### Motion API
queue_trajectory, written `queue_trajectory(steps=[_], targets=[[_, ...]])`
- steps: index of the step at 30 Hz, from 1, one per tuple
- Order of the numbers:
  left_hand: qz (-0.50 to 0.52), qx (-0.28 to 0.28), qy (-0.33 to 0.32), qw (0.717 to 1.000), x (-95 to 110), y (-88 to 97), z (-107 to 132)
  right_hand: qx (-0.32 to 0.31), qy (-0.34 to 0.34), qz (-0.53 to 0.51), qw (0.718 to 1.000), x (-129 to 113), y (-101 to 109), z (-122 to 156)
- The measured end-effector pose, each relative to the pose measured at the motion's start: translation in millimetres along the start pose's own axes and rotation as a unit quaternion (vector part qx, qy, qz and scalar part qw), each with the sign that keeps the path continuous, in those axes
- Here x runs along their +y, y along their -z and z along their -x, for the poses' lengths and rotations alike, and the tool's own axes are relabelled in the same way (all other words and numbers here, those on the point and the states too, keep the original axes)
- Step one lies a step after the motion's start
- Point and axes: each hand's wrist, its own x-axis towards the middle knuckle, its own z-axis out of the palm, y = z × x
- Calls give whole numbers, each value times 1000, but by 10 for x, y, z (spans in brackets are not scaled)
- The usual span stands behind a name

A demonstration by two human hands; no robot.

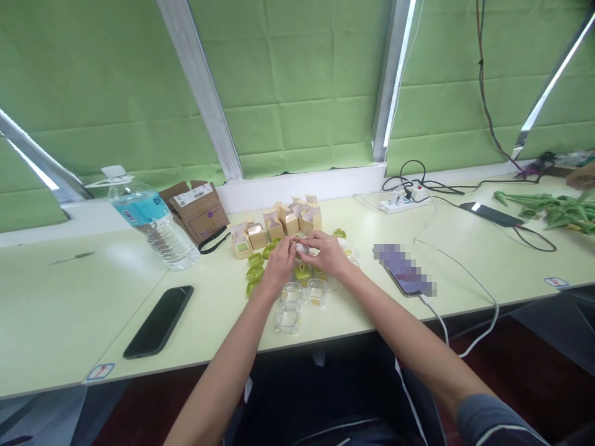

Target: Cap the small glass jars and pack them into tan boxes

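Note:
My left hand (280,263) and my right hand (326,253) meet above the table's middle, both pinched on a small pale object (302,247) held between their fingertips. Under them lie several small clear square containers (292,305) and green heart-shaped pieces (255,271). Behind the hands stands a cluster of small tan cardboard boxes (279,228).
A water bottle (151,218) and an open brown carton (198,210) stand at the left. A black phone (158,321) lies near the front edge. Another phone (404,271) on a white cable, a power strip (403,201), a dark phone (491,214) and green plastic parts (553,209) sit right. Another person's hand (582,178) shows far right.

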Motion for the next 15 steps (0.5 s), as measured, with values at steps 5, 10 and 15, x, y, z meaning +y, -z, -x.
queue_trajectory(steps=[5, 10, 15], targets=[[14, -7, -3, 1000, -1, 1, 3, -13, -27, 3, 1000, -16, 1, 9], [45, 1, 0, 999, 11, 22, -14, -20, -98, -36, 994, -51, 46, -11], [98, -19, 1, 995, -22, 41, -10, 11, -213, -154, 965, -89, 124, -58]])
